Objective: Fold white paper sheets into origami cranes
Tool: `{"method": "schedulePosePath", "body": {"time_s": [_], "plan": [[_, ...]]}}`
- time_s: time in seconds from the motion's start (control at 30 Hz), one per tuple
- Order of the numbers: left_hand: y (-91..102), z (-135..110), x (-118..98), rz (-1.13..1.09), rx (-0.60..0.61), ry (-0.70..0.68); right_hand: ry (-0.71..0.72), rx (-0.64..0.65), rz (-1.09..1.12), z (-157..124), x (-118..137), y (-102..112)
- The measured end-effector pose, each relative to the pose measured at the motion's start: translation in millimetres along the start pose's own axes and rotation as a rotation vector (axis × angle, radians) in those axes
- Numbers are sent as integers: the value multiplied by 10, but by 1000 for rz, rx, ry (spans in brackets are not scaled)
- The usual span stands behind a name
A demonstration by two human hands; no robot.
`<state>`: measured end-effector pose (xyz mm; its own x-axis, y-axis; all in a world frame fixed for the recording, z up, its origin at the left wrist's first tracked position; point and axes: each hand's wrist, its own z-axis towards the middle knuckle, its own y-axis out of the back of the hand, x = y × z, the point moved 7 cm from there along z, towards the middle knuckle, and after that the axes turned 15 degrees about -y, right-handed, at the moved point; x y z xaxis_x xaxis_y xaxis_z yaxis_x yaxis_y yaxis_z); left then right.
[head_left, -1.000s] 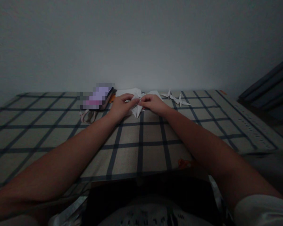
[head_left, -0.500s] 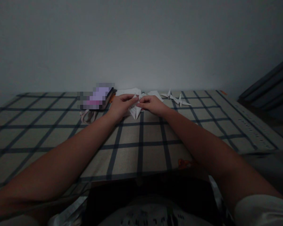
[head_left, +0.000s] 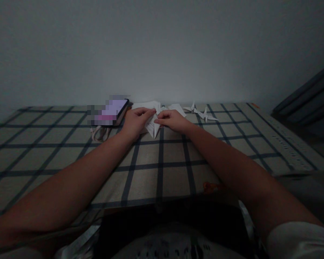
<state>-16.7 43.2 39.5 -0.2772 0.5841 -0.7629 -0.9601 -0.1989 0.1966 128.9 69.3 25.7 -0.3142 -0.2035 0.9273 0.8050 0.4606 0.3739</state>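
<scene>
A folded piece of white paper (head_left: 153, 130) is held between my two hands over the far part of the table, its narrow point turned towards me. My left hand (head_left: 137, 120) grips its left side, thumb and fingers closed on it. From the right, my right hand (head_left: 172, 120) pinches the paper near its upper middle. Fingers hide much of the upper part of the fold. Two folded paper cranes (head_left: 193, 108) lie to the right of my right hand, close to each other.
White paper sheets (head_left: 145, 105) lie behind my hands, with another white paper piece (head_left: 178, 108) near the cranes. A phone (head_left: 115, 109), partly blurred out, stands tilted at the left, a pale strap (head_left: 99, 133) by it. The checked tablecloth (head_left: 175, 176) reaches the wall (head_left: 162, 50).
Both hands stay in nearly the same place on the folded paper. The paper's lower part has shifted slightly, and its flaps look closer together than before.
</scene>
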Motion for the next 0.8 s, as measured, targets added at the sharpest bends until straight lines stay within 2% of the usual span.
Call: {"method": "schedulePosePath", "body": {"time_s": [0.1, 0.23, 0.4, 0.57, 0.8], "plan": [[3, 10, -10, 37, 22, -31, -7, 5, 41, 11, -18, -3], [-85, 37, 50, -42, 93, -88, -1, -41, 159, 45, -65, 81], [-171, 33, 193, -158, 141, -10, -21, -133, 215, 67, -116, 188], [-182, 9, 182, -144, 187, -9, -35, -152, 252, 26, -65, 191], [-114, 18, 164, -123, 99, 20, -66, -116, 331, 68, -116, 154]]}}
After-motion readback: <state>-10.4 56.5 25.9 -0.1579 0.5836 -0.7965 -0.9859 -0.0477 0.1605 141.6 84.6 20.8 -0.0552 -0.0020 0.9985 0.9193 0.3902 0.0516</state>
